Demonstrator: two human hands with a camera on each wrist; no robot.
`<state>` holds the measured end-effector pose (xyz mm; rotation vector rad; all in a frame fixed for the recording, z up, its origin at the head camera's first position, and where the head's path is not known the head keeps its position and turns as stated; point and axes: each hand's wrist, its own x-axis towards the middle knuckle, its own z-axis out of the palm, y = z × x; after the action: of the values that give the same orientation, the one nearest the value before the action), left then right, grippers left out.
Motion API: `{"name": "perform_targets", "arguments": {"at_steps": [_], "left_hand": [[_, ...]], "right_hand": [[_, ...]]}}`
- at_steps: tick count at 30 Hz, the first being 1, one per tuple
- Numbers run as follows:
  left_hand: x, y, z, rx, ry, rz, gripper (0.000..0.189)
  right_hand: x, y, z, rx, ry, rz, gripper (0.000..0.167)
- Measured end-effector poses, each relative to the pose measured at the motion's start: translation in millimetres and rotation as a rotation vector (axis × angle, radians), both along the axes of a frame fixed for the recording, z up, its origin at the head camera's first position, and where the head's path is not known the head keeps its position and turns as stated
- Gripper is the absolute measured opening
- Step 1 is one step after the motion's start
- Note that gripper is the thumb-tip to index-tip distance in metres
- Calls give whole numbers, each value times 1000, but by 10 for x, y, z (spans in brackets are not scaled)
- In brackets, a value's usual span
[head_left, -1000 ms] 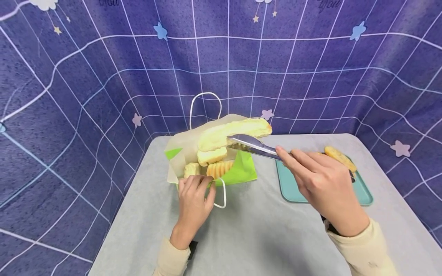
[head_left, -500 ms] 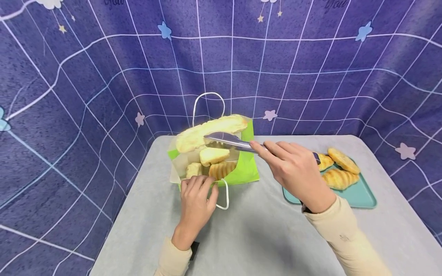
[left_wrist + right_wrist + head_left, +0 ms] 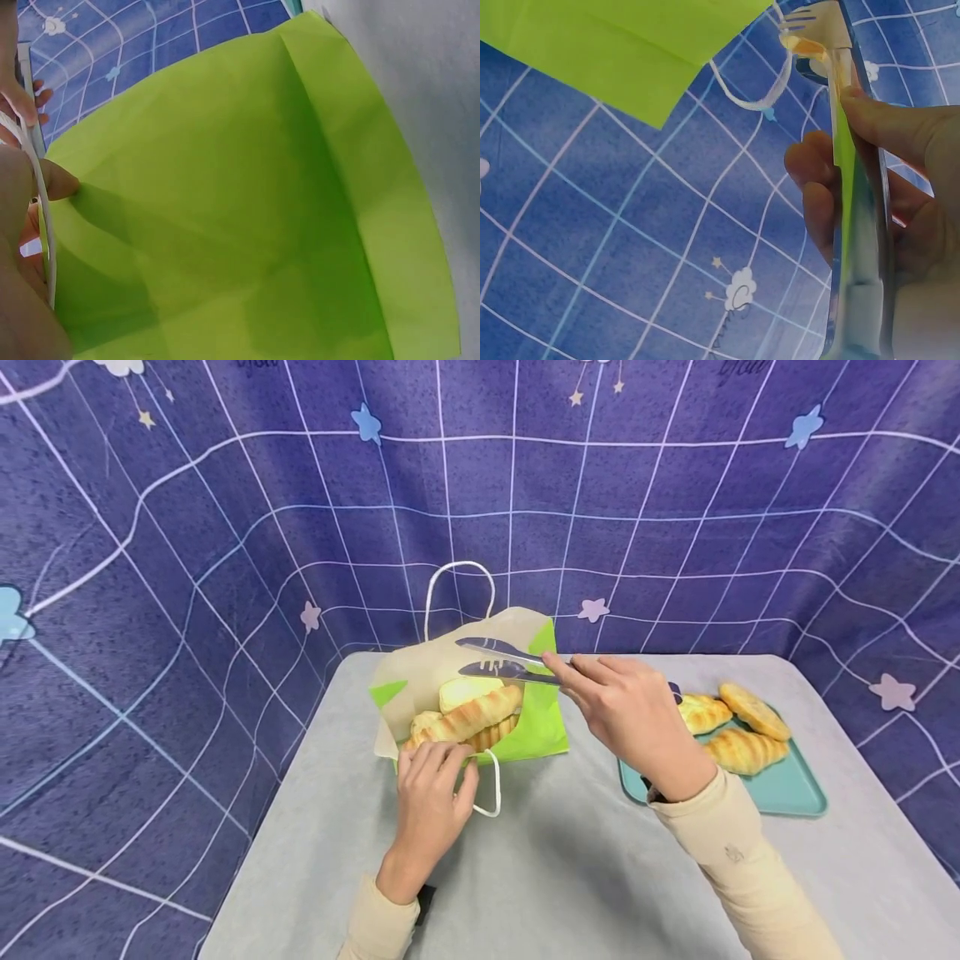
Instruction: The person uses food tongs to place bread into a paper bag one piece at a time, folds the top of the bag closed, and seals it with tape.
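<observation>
A green paper bag [image 3: 542, 727] with a pale inside and white cord handles stands open on the table, several breads in it. A long bread [image 3: 480, 713] lies across the top of the others. My left hand [image 3: 433, 789] pinches the bag's near rim, thumb on the green outer side in the left wrist view. My right hand [image 3: 626, 714] grips metal tongs [image 3: 861, 247]. Their two tips are spread apart over the bag's mouth, with nothing between them.
On the right a teal tray [image 3: 795, 789] holds a ridged bread [image 3: 746, 752], another bread [image 3: 705, 714] and a flat oval bread [image 3: 753, 712]. A blue patterned curtain [image 3: 480, 485] closes off the back and sides of the grey table [image 3: 570, 877].
My right hand has moved left with the tongs. The long bread they held has been let go and lies in the bag. My left hand still holds the rim.
</observation>
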<state>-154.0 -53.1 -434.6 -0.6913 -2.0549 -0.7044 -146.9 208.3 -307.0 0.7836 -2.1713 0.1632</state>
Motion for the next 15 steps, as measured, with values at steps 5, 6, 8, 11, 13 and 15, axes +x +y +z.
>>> {"name": "perform_targets", "arguments": {"at_steps": [5, 6, 8, 11, 13, 15], "left_hand": [[-4, 20, 18, -3, -4, -7, 10], [-4, 23, 21, -4, -4, -9, 10], [-3, 26, 26, -5, -3, -10, 10], [-3, 29, 35, -8, -4, -9, 12], [-5, 29, 43, -10, -5, -9, 13], [-7, 28, 54, -13, -9, -11, 14]], "right_hand": [[61, 70, -46, -49, -47, 8, 56], [75, 91, -53, -63, -55, 4, 57], [109, 138, -65, -87, -64, -2, 59], [167, 219, -84, -119, -67, -3, 62], [208, 277, -98, -142, -50, -1, 65], [252, 342, -112, -173, -19, -8, 66]]}}
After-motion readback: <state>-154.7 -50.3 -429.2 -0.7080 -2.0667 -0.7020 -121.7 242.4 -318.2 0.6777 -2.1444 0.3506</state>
